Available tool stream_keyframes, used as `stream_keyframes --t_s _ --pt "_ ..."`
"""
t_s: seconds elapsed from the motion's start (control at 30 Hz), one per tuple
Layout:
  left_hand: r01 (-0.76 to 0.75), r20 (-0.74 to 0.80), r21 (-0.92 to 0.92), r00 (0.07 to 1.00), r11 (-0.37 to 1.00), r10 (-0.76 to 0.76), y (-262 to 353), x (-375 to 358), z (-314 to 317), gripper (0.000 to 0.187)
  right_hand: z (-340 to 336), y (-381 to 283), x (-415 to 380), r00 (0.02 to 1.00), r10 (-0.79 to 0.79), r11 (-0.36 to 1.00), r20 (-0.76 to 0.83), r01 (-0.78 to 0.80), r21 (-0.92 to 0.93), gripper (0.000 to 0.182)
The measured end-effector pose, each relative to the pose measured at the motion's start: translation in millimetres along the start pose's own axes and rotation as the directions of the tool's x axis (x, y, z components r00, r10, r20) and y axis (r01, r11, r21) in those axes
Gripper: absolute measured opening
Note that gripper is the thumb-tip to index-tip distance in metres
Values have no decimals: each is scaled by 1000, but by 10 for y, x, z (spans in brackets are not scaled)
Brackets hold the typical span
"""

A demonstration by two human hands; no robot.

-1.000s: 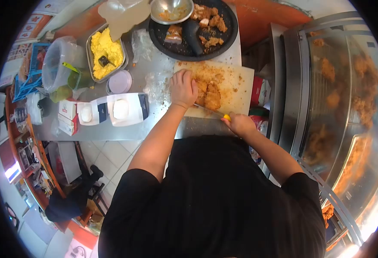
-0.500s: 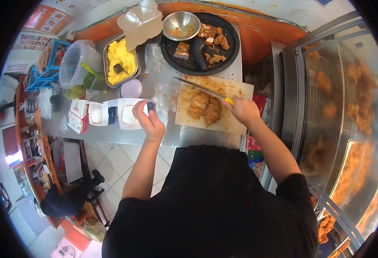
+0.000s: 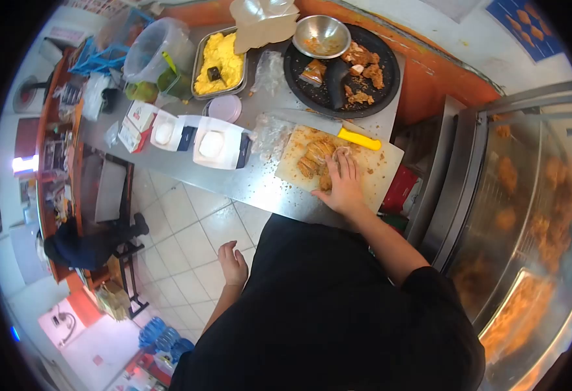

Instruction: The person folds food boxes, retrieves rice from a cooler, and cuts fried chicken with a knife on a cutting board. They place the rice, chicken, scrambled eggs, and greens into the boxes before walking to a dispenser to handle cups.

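Note:
My right hand (image 3: pixel 346 189) is over the sliced fried chicken (image 3: pixel 317 156) on the cutting board (image 3: pixel 378 171), its fingers and thumb around the near right part, which they partly hide. A knife with a yellow handle (image 3: pixel 359 138) lies across the board's far edge, its blade pointing left. My left hand (image 3: pixel 234 264) is beside my body, above the floor and off the counter; its fingers are loosely bent and hold nothing. Left of the board, an open white box (image 3: pixel 224 148) holds a round white item.
At the back are a black tray (image 3: pixel 390 98) with chicken pieces, a steel bowl (image 3: pixel 322 37) and a pan of yellow food (image 3: pixel 221 58). A clear bucket (image 3: pixel 159 52) stands left. A glass display case (image 3: pixel 527 195) is at right. A seated person (image 3: pixel 87 246) is at left.
The knife has left my right hand and now lies on the board. My right hand has moved down onto the chicken. My left hand has dropped from above the boxes to beside my body.

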State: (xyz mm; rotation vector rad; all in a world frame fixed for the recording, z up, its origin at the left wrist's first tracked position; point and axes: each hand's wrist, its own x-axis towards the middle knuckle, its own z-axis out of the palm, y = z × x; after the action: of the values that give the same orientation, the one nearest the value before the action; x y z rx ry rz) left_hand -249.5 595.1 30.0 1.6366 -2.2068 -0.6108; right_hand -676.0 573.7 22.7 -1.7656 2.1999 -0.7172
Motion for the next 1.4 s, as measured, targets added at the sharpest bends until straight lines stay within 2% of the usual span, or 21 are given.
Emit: stream_keyframes --t_s 0.03,0.13,0.23,0.3,0.4,0.57,0.63,0.7,0.73,0.8,0.83,0.93,0.97,1.0,1.03,1.1,1.2,1.27,1.33,1.37,1.4 --pt "50 47 20 998 999 -51 16 -61 -14 29 111 -7 -7 999 34 999 14 -33 -12 103" --pt "92 7 60 996 994 -93 40 -72 -143 29 314 83 -79 991 129 991 26 -129 19 97" --pt "92 -61 66 994 994 -88 89 292 -328 28 350 154 -83 995 98 994 -7 -98 55 94" --pt "-24 -98 30 995 999 27 68 590 -441 28 270 98 -28 996 69 997 -48 -68 31 93" --pt "-53 -124 -52 991 997 46 -7 1089 -580 28 320 152 -87 992 45 999 -119 -45 4 82" --pt "-138 -120 -102 985 985 125 -165 1869 -787 25 439 188 -238 959 75 997 -275 -76 5 44" --pt "-316 -97 -68 946 946 309 -295 2213 -805 22 391 17 -160 932 146 988 -330 -155 0 38" --pt "-389 -24 -49 921 920 388 -397 2570 -770 21 347 -239 -91 792 520 849 -320 -435 301 36" --pt "-448 41 -20 893 894 448 -436 2711 -746 21 341 -414 -34 796 506 854 -332 -411 318 36" --pt "-510 100 -3 856 860 507 -475 2968 -735 23 351 -993 264 858 287 936 -425 -159 313 37" --pt "-569 164 33 814 822 557 -485 3064 -721 25 316 -1323 479 905 133 972 -403 -39 232 39" --pt "-645 228 -20 741 764 632 -550 3315 -607 25 634 -2088 1165 955 -97 984 -281 135 120 45" --pt "-663 229 -59 718 746 657 -554 3369 -549 25 837 -2244 1403 969 -122 985 -215 145 97 48" --pt "-674 266 40 719 738 643 -595 3383 -522 25 1014 -2345 1536 979 -143 984 -147 157 87 51" --pt "-680 300 148 723 718 623 -639 3384 -515 26 1141 -2380 1528 981 -119 988 -155 132 74 51" --pt "-700 324 167 704 694 632 -711 3393 -521 26 1359 -2400 1545 978 -43 999 -202 44 -2 56" --pt "-635 312 207 764 745 565 -768 3383 -545 24 1185 -2070 1059 957 21 992 -289 15 123 48" --pt "-616 324 233 778 752 537 -833 3412 -597 25 849 -1707 697 909 72 997 -410 -61 38 46" --pt "-585 328 272 803 764 498 -930 3422 -646 25 644 -1225 448 869 287 956 -404 -286 63 57" --pt "-565 338 277 815 777 471 -974 3456 -672 25 539 -1130 447 873 282 958 -397 -277 71 57" --pt "-542 345 287 828 790 443 -990 3486 -698 25 448 -1048 480 911 294 940 -290 -330 -83 65"
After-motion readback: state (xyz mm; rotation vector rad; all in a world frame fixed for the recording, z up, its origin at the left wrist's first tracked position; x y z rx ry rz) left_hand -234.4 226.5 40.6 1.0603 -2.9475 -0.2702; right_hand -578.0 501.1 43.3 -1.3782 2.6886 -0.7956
